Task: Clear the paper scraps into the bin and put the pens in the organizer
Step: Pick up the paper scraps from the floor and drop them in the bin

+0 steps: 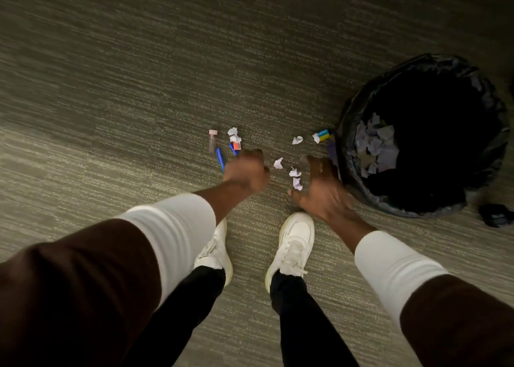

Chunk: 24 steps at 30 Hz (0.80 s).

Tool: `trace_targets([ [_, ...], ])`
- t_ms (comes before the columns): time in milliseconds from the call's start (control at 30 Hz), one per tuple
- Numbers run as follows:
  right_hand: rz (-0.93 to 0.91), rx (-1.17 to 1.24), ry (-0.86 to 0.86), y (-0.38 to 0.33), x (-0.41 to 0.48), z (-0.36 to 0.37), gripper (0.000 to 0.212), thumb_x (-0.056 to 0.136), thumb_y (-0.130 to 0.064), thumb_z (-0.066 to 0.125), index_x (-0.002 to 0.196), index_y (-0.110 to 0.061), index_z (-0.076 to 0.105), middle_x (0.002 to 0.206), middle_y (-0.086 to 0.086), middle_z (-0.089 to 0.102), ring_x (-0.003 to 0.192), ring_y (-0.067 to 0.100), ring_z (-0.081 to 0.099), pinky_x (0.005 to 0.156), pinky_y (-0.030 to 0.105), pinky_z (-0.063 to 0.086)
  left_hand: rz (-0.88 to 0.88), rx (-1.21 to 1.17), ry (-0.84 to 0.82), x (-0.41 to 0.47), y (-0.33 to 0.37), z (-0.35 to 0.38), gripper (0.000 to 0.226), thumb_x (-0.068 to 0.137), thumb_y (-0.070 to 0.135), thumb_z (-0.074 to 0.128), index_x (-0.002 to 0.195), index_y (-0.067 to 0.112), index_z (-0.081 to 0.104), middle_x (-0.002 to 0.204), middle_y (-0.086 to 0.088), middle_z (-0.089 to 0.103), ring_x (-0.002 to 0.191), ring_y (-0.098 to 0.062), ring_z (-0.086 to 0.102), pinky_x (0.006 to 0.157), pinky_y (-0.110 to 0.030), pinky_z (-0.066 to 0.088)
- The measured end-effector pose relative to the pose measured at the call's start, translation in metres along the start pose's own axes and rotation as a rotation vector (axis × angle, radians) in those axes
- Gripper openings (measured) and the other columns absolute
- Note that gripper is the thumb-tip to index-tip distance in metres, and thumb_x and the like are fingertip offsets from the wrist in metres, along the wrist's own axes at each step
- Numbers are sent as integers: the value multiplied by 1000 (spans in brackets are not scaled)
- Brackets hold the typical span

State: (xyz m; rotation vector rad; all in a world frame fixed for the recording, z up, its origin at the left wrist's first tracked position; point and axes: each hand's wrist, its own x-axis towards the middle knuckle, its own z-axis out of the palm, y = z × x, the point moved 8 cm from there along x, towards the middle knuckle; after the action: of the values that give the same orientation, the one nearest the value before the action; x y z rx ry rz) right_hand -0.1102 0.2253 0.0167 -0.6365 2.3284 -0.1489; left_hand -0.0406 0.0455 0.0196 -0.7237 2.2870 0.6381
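Observation:
Several crumpled white paper scraps lie on the carpet: one [233, 134] far left, one [297, 139] in the middle, three [294, 173] between my hands. A blue pen [220, 159] and a clear pen with a pink cap [212, 141] lie at the left, beside a small orange and white item [237, 145]. A blue and yellow scrap [322, 137] rests against the bin [472, 68]. My left hand [246, 170] is curled into a fist next to the blue pen, with nothing visible in it. My right hand [319, 191] hovers beside the bin with its fingers spread.
The round bin has a black liner and holds several pale scraps [378, 146]. My white shoes [292, 244] stand just behind the hands. A small black object [496, 215] lies right of the bin. Grey striped carpet stretches all around.

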Motion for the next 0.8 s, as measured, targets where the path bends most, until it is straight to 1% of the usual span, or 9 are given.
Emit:
trace_targets([
  [67,69,29,-8,5,20,17,98,79,-62,71,156,-23,24,158,13,29,146,35,34,103,50,52,-34,35,-34,21,-21,9,35,99,32,56,125,9,59,128,-20,62,118,-40,64,87,-44,54],
  [167,155,67,-1,11,51,40,102,78,-66,71,157,-30,17,167,16,15,156,37,18,108,55,49,-62,75,-31,52,-45,20,33,97,34,58,122,13,61,129,-14,64,123,-35,63,90,-41,51],
  [233,173,109,71,15,70,50,108,76,-72,71,159,-30,16,169,19,10,157,41,14,110,57,46,-39,140,19,72,-57,25,39,96,34,60,129,12,58,133,-14,62,128,-33,59,98,-44,52],
  [300,191,113,141,22,89,57,114,74,-77,70,160,-29,13,170,23,4,158,44,10,116,57,37,-24,150,102,91,-70,27,54,92,32,66,139,9,50,141,-16,54,136,-35,51,104,-48,50],
  [367,202,106,178,27,107,63,114,73,-74,73,160,-31,14,171,25,1,158,47,9,120,59,32,2,147,150,106,-83,30,70,88,31,73,147,7,42,151,-21,44,142,-41,41,109,-51,48],
  [500,193,98,207,38,136,73,107,73,-70,76,159,-35,23,170,27,5,156,51,9,120,64,29,84,172,113,129,-93,45,82,87,28,78,154,11,33,161,-27,26,146,-46,35,116,-57,42],
  [600,164,83,165,39,154,80,99,72,-73,75,154,-37,32,169,27,6,157,51,3,121,65,26,85,269,92,136,-93,53,75,92,22,73,155,12,34,161,-27,26,145,-47,35,118,-57,38],
  [700,127,1,116,32,156,87,97,72,-72,77,153,-35,37,169,29,3,156,53,-2,125,65,19,104,338,132,135,-83,54,59,97,2,53,154,6,38,162,-30,25,148,-48,32,118,-56,38],
  [800,-40,-158,91,7,145,95,87,79,-69,72,152,-34,40,166,27,14,153,51,14,119,62,33,193,346,119,133,-75,58,51,96,-10,43,146,1,51,163,-32,23,152,-47,27,120,-52,39],
])
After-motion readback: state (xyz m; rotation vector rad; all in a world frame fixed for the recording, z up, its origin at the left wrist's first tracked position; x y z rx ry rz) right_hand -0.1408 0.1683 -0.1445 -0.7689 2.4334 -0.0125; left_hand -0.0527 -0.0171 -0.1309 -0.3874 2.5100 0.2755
